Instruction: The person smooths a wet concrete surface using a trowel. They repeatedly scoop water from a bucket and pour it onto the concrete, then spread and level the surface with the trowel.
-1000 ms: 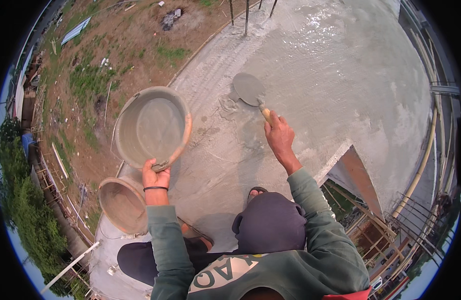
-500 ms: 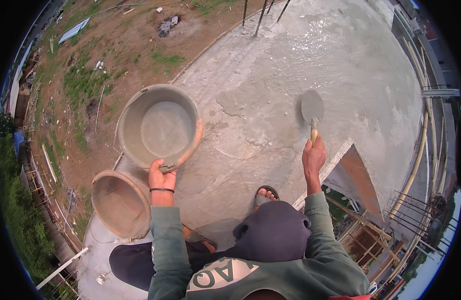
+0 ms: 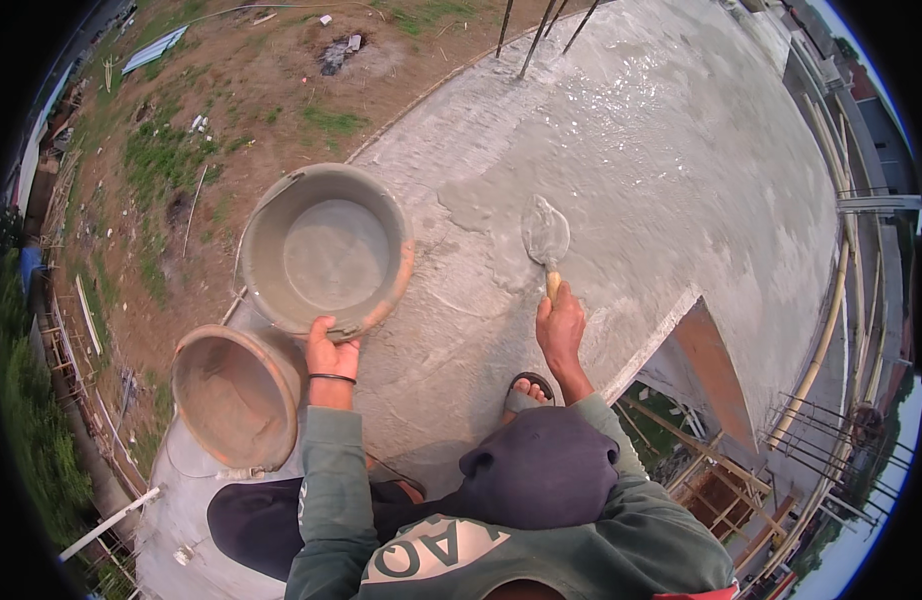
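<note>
My left hand [image 3: 331,348] grips the near rim of a round cement-coated bucket [image 3: 391,275], tilted so that its inside faces up at me. A little grey residue coats the bottom of it. In my right hand [image 3: 561,325] is the wooden handle of a trowel [image 3: 547,230], its rounded blade pointing away from me. Wet grey mortar lies on the blade, which is over the left edge of the wet cement layer [image 3: 661,190]. A second bucket [image 3: 236,400], orange-brown and smeared with cement, leans on its side by my left forearm.
Several steel bars [image 3: 541,40] rise from the slab at the far edge. An opening with a slanted board [image 3: 716,370] is cut in the slab on the right, with timber framing below. Bare ground with grass [image 3: 161,150] lies lower, past the left edge. Bamboo poles [image 3: 831,330] line the right side.
The trowel has moved left and slightly toward me, and its blade now carries wet mortar. My left hand still holds the bucket rim, in nearly the same place.
</note>
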